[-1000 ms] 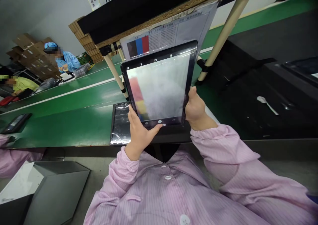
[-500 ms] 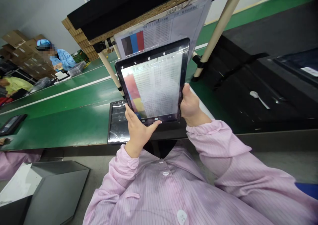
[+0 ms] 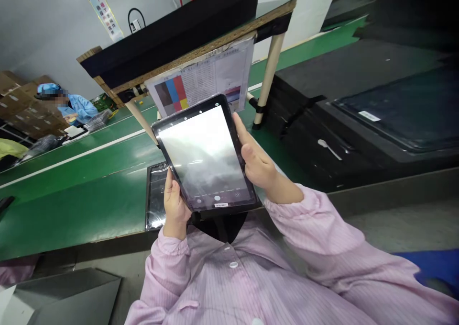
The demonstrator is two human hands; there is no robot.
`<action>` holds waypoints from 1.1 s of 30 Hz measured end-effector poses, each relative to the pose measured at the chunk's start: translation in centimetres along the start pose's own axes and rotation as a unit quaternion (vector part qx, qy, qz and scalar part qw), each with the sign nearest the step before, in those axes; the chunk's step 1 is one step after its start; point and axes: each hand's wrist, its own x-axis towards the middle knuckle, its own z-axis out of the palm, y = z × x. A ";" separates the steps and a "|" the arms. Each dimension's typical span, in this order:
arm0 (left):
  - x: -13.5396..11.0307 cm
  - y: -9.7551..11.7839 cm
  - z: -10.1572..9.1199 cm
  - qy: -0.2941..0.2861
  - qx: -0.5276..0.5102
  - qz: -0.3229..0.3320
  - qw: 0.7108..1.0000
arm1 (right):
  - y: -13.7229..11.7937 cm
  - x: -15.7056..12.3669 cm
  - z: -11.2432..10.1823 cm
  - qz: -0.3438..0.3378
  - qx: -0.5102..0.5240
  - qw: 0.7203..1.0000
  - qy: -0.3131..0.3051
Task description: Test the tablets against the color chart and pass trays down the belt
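A black-framed tablet (image 3: 208, 157) is held tilted in front of my chest, its screen facing me with a bright, washed-out camera picture and a row of controls along the bottom. My left hand (image 3: 175, 203) grips its lower left edge, thumb at the side. Along the right edge, my right hand (image 3: 258, 164) holds it with the thumb bent at the frame and the fingers stretched up the side. Behind the tablet hangs a printed sheet (image 3: 201, 78) with colour blocks. Another dark screen in clear film (image 3: 157, 196) lies on the bench, partly hidden by my left hand.
A chipboard shelf (image 3: 201, 52) on beige posts (image 3: 270, 73) stands over the green bench (image 3: 89, 200). To the right, a black case (image 3: 304, 138) bears a white spoon-like item (image 3: 329, 149) and a wrapped dark panel (image 3: 405, 109). A co-worker in blue (image 3: 81, 107) sits far left.
The tablet has moved lower and its top has tipped back. Its screen went from showing the printed sheet to a bright blur. My left thumb has left the bottom edge of the screen.
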 end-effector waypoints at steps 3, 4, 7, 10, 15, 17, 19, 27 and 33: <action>-0.4 -0.4 0.3 0.003 -0.009 -0.007 1.000 | -0.3 0.6 -1.1 -0.001 -0.030 0.999 -0.030; -0.5 -0.5 0.2 0.001 -0.004 -0.010 1.000 | -0.3 0.6 -1.3 0.001 -0.038 0.999 -0.025; -1.0 -1.0 -0.1 -0.005 0.013 -0.030 0.999 | 0.5 0.0 -1.3 0.014 -0.033 0.999 -0.005; -1.5 -1.6 -0.3 -0.003 0.041 -0.067 0.997 | 2.6 -0.8 -0.5 0.062 0.043 0.997 0.004; -1.4 -2.9 0.1 -0.005 0.221 -0.098 0.970 | 9.0 -1.4 1.1 0.213 0.082 0.973 0.028; -1.4 -3.1 0.1 -0.030 0.343 -0.098 0.934 | 11.2 -1.6 1.3 0.240 0.022 0.970 0.041; -1.8 -2.8 -0.4 -0.080 0.433 -0.078 0.895 | 12.3 -2.0 1.1 0.240 -0.028 0.969 0.058; -2.2 3.0 -6.4 -0.042 0.686 0.125 0.716 | 8.7 -4.8 2.0 0.092 -0.348 0.917 -0.173; 0.2 5.1 -8.2 0.018 0.828 0.077 0.555 | 7.6 -5.0 3.5 0.076 -0.362 0.916 -0.156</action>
